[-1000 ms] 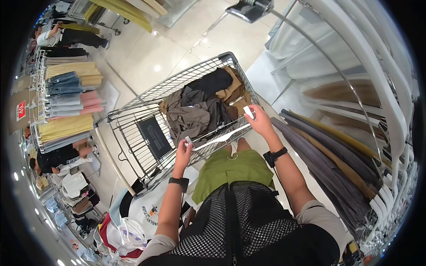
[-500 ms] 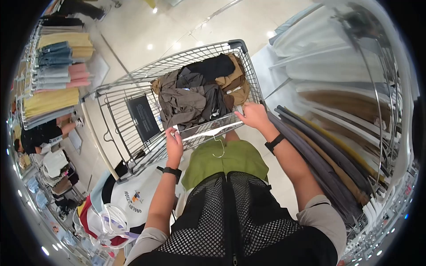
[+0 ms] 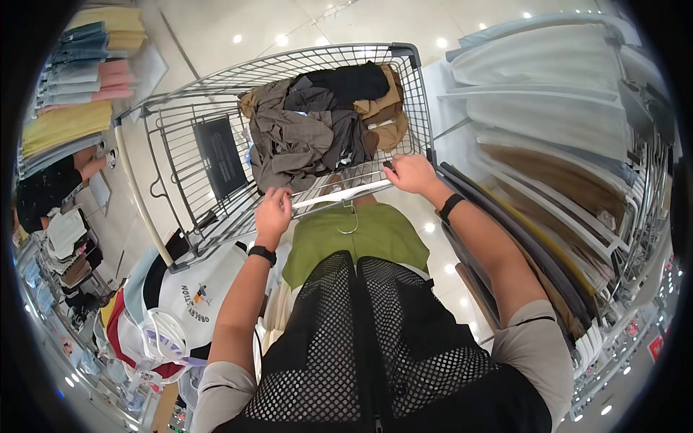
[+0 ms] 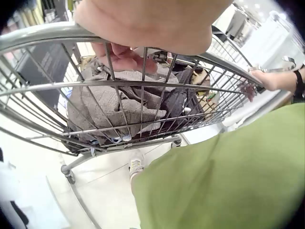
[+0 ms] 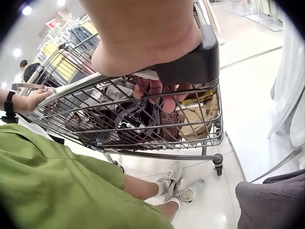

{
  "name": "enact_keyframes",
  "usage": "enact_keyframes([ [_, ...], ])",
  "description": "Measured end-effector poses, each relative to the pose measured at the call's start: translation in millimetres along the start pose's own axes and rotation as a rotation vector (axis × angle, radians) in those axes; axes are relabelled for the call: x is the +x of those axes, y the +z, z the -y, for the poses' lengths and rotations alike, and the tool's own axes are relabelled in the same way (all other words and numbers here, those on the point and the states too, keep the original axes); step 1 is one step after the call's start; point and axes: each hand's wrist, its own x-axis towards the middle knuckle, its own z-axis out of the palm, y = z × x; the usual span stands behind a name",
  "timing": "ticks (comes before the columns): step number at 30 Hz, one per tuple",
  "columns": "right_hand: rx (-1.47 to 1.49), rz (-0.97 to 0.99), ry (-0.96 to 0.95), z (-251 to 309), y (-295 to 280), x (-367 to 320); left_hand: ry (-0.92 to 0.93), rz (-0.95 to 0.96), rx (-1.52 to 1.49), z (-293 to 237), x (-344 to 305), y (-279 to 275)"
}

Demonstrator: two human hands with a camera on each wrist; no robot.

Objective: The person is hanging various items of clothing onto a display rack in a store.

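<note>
A wire shopping cart (image 3: 317, 52) stands crosswise in front of the person, holding a heap of grey, black and brown clothes (image 3: 289, 133). My left hand (image 3: 274, 216) grips its near rim, with fingers curled over into the basket, as the left wrist view shows. Near the black corner piece (image 5: 195, 59), my right hand (image 3: 413, 175) grips the same rim, fingertips (image 5: 169, 102) hanging inside the wires. Between the hands a white hanger (image 3: 339, 195) lies along the rim, its metal hook (image 3: 349, 229) pointing toward the green shorts (image 3: 361, 242).
Racks of white garments (image 3: 534, 65) and grey and brown trousers (image 3: 520, 249) stand close on the right. A printed white garment (image 3: 191, 292) and more hangers (image 3: 166, 339) are at lower left. Another person (image 3: 47, 184) is by the yellow clothes (image 3: 68, 130).
Both hands have come down from the hanger's clip ends onto the cart's near rim, and their fingers have curled over it. The cart has shifted up and slightly left in the head view.
</note>
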Motion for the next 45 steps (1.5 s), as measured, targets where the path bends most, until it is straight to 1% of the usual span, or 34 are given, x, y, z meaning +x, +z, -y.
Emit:
enact_keyframes([
  [2, 0.02, -0.034, 0.003, 2.3, -1.6, 0.6, -0.01, -0.023, 0.015, -0.2, -0.3, 0.2],
  [3, 0.02, -0.027, -0.005, 4.0, -1.7, 0.4, -0.021, -0.023, 0.014, 0.3, -1.7, 0.0],
  [5, 0.025, -0.009, 0.044, 4.4, -2.9, 1.2, -0.035, -0.024, 0.018, -0.5, -0.7, -0.2],
  [7, 0.028, -0.013, 0.031, 4.3, -0.8, 1.8, -0.041, -0.025, 0.015, 0.6, -0.4, -0.8],
  [9, 0.019, 0.011, 0.053, 2.2, 2.6, 2.5, -0.048, 0.01, 0.026, 2.0, 0.4, -1.0],
  [14, 0.041, 0.002, 0.054, 1.7, 13.2, -1.2, -0.052, 0.04, 0.036, 2.1, -2.2, 1.8],
  [17, 0.027, -0.021, 0.075, 3.8, 17.8, -3.3, -0.047, 0.01, 0.049, 0.9, -3.7, 4.4],
  [20, 0.038, -0.006, 0.07, 2.8, 20.6, -4.3, 0.002, -0.02, 0.054, 2.9, -4.5, 4.9],
  [23, 0.041, 0.001, 0.079, 3.8, 22.5, -5.7, -0.015, -0.024, 0.053, 5.3, -5.9, 9.0],
  [35, 0.02, 0.023, 0.069, 5.3, 10.7, -2.7, -0.037, -0.042, 0.034, 2.7, -3.9, 6.4],
  [37, 0.023, 0.014, 0.066, 5.2, 6.7, -2.3, -0.075, -0.005, 0.036, -3.1, -4.5, 2.7],
  [42, 0.025, 0.072, 0.091, 4.1, -4.3, 7.5, -0.075, 0.006, 0.018, -4.6, 0.1, -1.9],
  [45, 0.028, 0.034, 0.092, 4.3, -5.8, 6.5, -0.083, -0.009, 0.035, -9.7, -1.1, -5.0],
])
